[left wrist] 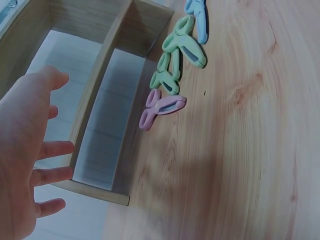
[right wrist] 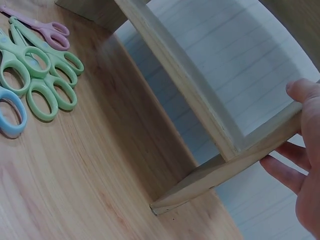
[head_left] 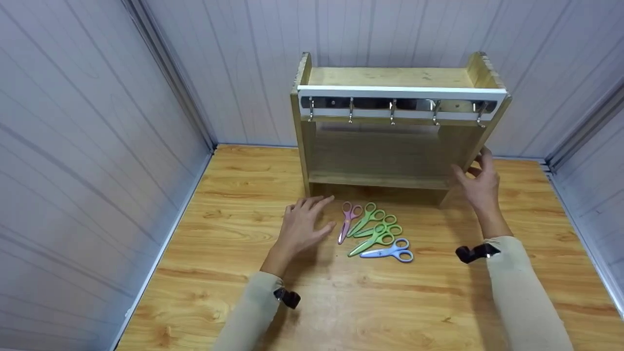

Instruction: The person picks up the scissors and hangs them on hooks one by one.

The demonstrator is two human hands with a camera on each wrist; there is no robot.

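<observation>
A small wooden shelf [head_left: 380, 155] stands upright against the back wall, with a white rail of metal hooks [head_left: 392, 103] across its upper front. My right hand [head_left: 480, 187] holds the shelf's right side panel [right wrist: 200, 180], thumb at the inner side and fingers at the outer. Near the shelf's lower left corner, my left hand [head_left: 303, 224] hovers with fingers spread, holding nothing. Just right of it lie pink scissors [head_left: 346, 222], then three overlapping green scissors [head_left: 375, 241] and blue scissors [head_left: 390, 250]. Whether the left fingertips touch the shelf is unclear.
Wood-grain tabletop [head_left: 234, 234] spreads under everything. Pale panelled walls close in the back [head_left: 253, 73], the left [head_left: 87, 170] and the right [head_left: 594, 161]. Black wrist-worn cameras sit on both sleeves.
</observation>
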